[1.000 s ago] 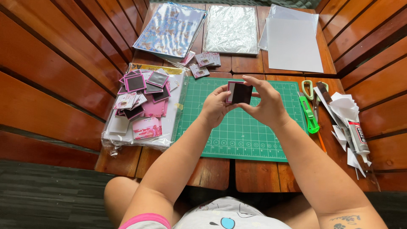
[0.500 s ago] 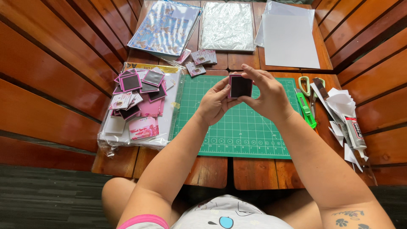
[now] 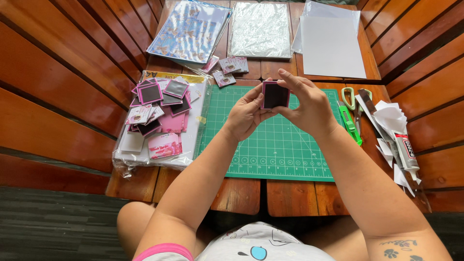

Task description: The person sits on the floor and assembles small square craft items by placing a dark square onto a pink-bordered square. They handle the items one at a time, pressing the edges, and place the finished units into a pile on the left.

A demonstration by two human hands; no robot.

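A wooden slatted bench [image 3: 290,193] carries a green cutting mat [image 3: 275,140], with a plastic sleeve of pink-framed squares [image 3: 159,116] just beside it, foil sheets [image 3: 261,29], white paper [image 3: 331,46], scissors [image 3: 350,99], a green knife [image 3: 349,123] and a glue tube [image 3: 406,150].

The cutting mat [image 3: 275,145] lies on the middle of the table [image 3: 241,193]. Left of it is a pile of small squares [image 3: 157,108]. Right of it lie scissors [image 3: 349,96], a knife [image 3: 349,123] and a glue tube [image 3: 405,150]. Three sheets [image 3: 331,43] lie far behind. Both hands hold a square piece [image 3: 275,94] above the mat.
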